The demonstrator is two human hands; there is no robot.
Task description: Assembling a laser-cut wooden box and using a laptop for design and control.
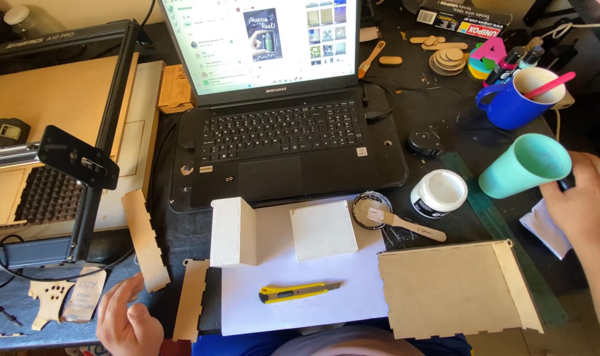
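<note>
A dark work table [438, 99] is seen from above, with a laser-cutting frame [82, 132] at the left edge and an open laptop [280, 132] at the middle. In front of the laptop a white sheet of paper [293, 290] is laid, and on it two white-painted wooden pieces [323, 229] and a yellow utility knife [298, 291] are set. A large unpainted wooden panel [445, 290] lies at the right of the sheet, and narrow notched strips [143, 240] lie at the left. Behind the sheet a brush [405, 224] is rested across a small open pot, just beside a lidded white paint jar [440, 192].

A teal cup [524, 165] is held tilted on its side above the table at the right, its mouth turned toward the camera. It appears best kept steady and clear of the blue mug [511, 99] and the paint jar near it.

The right hand [580, 198] is closed around the cup's base, the fingers wrapped and mostly hidden. The left hand [125, 320] is held loosely open near the table's front edge, just beside a notched strip, with nothing gripped.
</note>
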